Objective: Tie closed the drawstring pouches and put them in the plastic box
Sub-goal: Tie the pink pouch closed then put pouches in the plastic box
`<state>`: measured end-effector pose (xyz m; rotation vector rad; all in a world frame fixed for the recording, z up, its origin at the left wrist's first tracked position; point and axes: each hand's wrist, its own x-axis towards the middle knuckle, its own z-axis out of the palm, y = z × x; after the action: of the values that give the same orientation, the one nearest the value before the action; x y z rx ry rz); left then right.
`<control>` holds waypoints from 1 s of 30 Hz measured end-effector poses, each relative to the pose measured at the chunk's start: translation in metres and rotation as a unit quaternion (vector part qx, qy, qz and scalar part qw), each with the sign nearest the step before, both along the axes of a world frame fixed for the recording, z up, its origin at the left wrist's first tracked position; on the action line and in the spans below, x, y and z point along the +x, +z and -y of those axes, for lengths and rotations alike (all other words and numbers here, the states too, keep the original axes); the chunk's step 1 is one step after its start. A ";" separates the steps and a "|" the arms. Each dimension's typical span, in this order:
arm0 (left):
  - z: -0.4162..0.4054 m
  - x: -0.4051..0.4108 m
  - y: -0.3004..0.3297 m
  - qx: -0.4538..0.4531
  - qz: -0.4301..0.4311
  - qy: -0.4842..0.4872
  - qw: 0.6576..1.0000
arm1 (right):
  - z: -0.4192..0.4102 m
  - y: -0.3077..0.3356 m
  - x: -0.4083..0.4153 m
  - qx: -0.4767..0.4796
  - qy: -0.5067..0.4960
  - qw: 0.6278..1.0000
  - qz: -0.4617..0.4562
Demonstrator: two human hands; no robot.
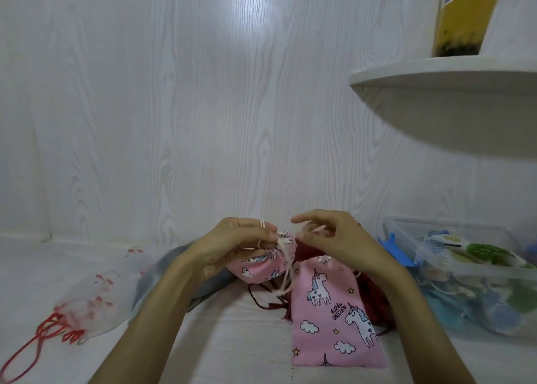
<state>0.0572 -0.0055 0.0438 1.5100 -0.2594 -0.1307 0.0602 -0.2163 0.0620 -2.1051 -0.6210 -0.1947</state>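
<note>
A small pink unicorn pouch (pixel 258 268) is held up just above the surface, its neck gathered. My left hand (pixel 238 242) grips that neck and a loop of its cream drawstring (pixel 286 276). My right hand (pixel 328 238) pinches the other end of the cord, index finger stretched out. A second pink unicorn pouch (pixel 334 314) lies flat below my right wrist. The clear plastic box (pixel 476 273) stands at the right and holds several tied pouches.
A sheer white pouch with red hearts and a red cord (pixel 87 302) lies at the left. Grey fabric (pixel 162 270) and dark red pouches (pixel 369 299) lie under and behind my hands. A white shelf (pixel 441 72) juts from the wall at upper right.
</note>
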 end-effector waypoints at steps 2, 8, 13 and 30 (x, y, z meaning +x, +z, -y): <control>0.002 0.000 0.002 0.033 0.051 0.001 0.998 | -0.008 -0.007 0.001 -0.002 0.049 0.999 -0.014; 0.001 -0.001 0.003 0.084 0.175 0.046 0.980 | -0.024 -0.015 0.002 -0.017 0.038 0.999 0.025; 0.001 0.004 -0.008 0.125 0.241 0.133 0.953 | -0.023 -0.016 -0.001 -0.043 0.066 0.997 -0.002; 0.002 0.015 -0.020 0.153 0.279 0.132 0.939 | -0.028 -0.029 0.011 0.138 0.043 0.967 -0.209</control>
<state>0.0721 -0.0075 0.0234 1.8569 -0.5016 0.5015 0.0711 -0.1879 0.0331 -1.7713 -0.4023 0.2000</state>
